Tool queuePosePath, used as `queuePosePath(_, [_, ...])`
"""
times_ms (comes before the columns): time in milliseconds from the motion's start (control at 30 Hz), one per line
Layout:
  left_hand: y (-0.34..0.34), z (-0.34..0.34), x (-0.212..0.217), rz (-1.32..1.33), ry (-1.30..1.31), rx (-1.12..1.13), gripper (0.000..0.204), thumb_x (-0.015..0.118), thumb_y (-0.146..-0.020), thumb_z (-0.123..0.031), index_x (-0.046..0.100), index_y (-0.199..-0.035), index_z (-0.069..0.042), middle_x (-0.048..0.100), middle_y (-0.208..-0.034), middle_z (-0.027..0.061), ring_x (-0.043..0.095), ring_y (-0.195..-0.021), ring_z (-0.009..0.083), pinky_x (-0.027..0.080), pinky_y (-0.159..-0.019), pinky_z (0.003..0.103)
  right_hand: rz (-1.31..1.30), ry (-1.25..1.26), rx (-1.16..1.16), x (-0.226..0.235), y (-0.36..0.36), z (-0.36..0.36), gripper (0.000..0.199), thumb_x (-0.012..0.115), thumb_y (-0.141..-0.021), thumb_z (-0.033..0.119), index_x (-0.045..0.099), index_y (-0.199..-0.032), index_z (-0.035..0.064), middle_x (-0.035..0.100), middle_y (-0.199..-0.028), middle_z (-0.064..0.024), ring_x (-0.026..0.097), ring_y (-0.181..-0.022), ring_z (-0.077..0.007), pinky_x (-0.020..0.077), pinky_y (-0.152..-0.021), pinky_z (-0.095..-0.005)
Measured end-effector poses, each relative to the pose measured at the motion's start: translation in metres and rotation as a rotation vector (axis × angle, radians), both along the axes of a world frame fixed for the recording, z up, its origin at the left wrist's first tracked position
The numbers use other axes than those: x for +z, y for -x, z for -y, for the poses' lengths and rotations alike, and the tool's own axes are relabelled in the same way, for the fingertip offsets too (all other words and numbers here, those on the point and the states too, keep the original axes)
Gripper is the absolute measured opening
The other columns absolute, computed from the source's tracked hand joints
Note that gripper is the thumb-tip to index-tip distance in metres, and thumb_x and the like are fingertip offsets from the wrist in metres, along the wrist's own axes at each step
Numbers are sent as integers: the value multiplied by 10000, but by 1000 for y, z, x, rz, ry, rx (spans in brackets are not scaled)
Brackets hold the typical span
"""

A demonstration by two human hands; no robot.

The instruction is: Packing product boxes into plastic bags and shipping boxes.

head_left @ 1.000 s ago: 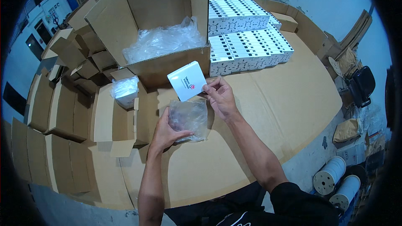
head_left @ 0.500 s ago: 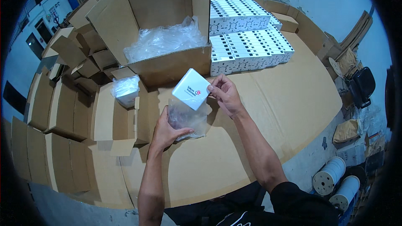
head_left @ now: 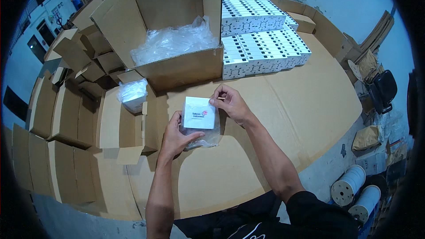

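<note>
A small square white box [head_left: 198,107] with a printed logo sits partly inside a clear plastic bag [head_left: 208,140]. My left hand [head_left: 175,136] grips the bag from its left side, with the thumb across the front below the box. At the box's upper right corner, my right hand [head_left: 232,105] pinches it between thumb and fingers. To the left, a bagged white box [head_left: 133,96] lies in an open small cardboard carton [head_left: 110,124].
Behind my hands stands a large open cardboard box [head_left: 186,71] holding many clear plastic bags [head_left: 177,40]. Rows of white boxes [head_left: 265,55] are stacked to its right. Several open cartons [head_left: 71,110] line the left side of the cardboard-covered table [head_left: 310,106].
The white box has come down and straightened, its lower part now in the bag's mouth. My right hand has shifted slightly left with it; the left hand stays nearly in place.
</note>
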State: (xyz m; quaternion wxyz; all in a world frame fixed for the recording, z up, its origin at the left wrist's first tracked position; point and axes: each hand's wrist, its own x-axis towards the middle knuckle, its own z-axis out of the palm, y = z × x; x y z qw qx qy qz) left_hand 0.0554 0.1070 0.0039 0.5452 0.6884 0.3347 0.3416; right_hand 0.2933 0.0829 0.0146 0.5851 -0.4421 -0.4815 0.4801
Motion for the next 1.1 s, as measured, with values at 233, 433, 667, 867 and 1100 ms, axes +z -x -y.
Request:
queuePosePath(233, [-7,0,1,154,282,79,314,706,-963,-153,560,-1193,4,685,-1076,95,645,-985,138,516,-894,300,87,97,100,-1,-3,1,126,695,-955,92,585,-994,45,637,-908,-16,604,-876,-84,513,-795,-262])
queuePosePath(433, [-5,-5,-7,208,235,251,347,695,-980,-205,559,-1214,12,692,-1085,104,653,-1000,140,515,-897,297,-94,265,26,5,11,6,230,686,-980,175,587,-1110,13,663,-934,-47,651,-867,-122,557,-719,-281])
queuePosePath(667, [-10,-3,-1,236,171,282,410,686,-989,-228,550,-1276,32,703,-1102,122,650,-1024,135,513,-907,303,-157,195,-19,-2,25,9,179,668,-987,136,589,-1095,17,666,-939,-49,634,-788,-109,551,-692,-261])
queuePosePath(867, [-8,-5,-5,295,184,382,370,630,-1024,-234,633,-1273,41,710,-1110,97,631,-1036,121,500,-919,286,-558,130,-56,-11,42,9,83,637,-992,65,603,-1063,40,648,-996,-48,602,-909,-97,531,-813,-257])
queuePosePath(1100, [-11,-1,3,504,176,321,308,596,-1041,-201,680,-1204,46,700,-1181,135,614,-1124,157,471,-1005,300,-634,55,51,-5,38,10,107,665,-970,64,618,-1065,64,652,-1264,-140,611,-1038,-142,510,-922,-298])
